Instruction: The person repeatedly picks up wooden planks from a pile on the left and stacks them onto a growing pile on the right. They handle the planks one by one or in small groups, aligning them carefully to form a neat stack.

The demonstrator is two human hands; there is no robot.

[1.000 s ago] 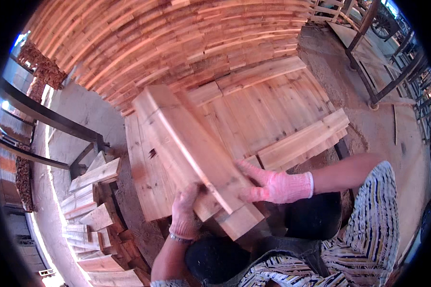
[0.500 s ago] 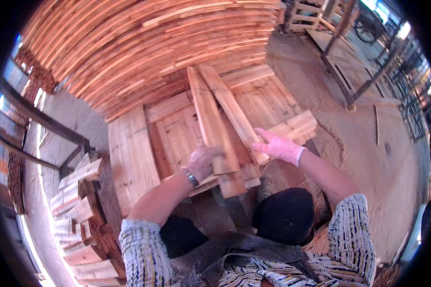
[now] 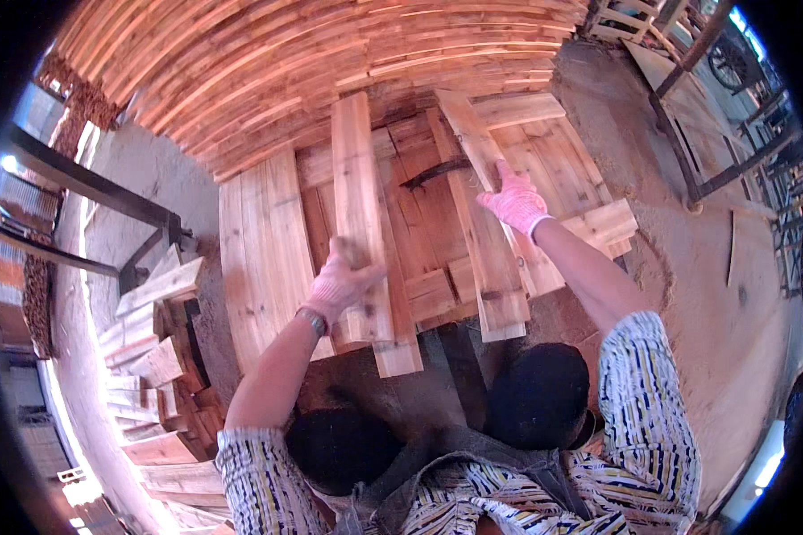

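My left hand (image 3: 341, 282), in a pink glove with a wrist band, grips the edge of a long pale wooden plank (image 3: 359, 196) that runs away from me over a low stack of boards (image 3: 263, 241). My right hand (image 3: 514, 202), also in a pink glove, lies on a second long plank (image 3: 477, 205) to the right, which slants from the far pile toward me. Both planks rest on the flat layer of boards in front of my knees.
A big curved pile of stacked boards (image 3: 268, 71) fills the far side. Short offcuts (image 3: 156, 357) lie heaped at my left beside a dark metal frame (image 3: 98, 192). More short boards (image 3: 607, 227) lie at the right, with sandy ground (image 3: 687, 267) and a metal rack (image 3: 723, 160) beyond.
The two planks, held together as one bundle before, are now apart: the left one has swung to point straight away, the right one has shifted right and lies flat. Both arms have stretched forward.
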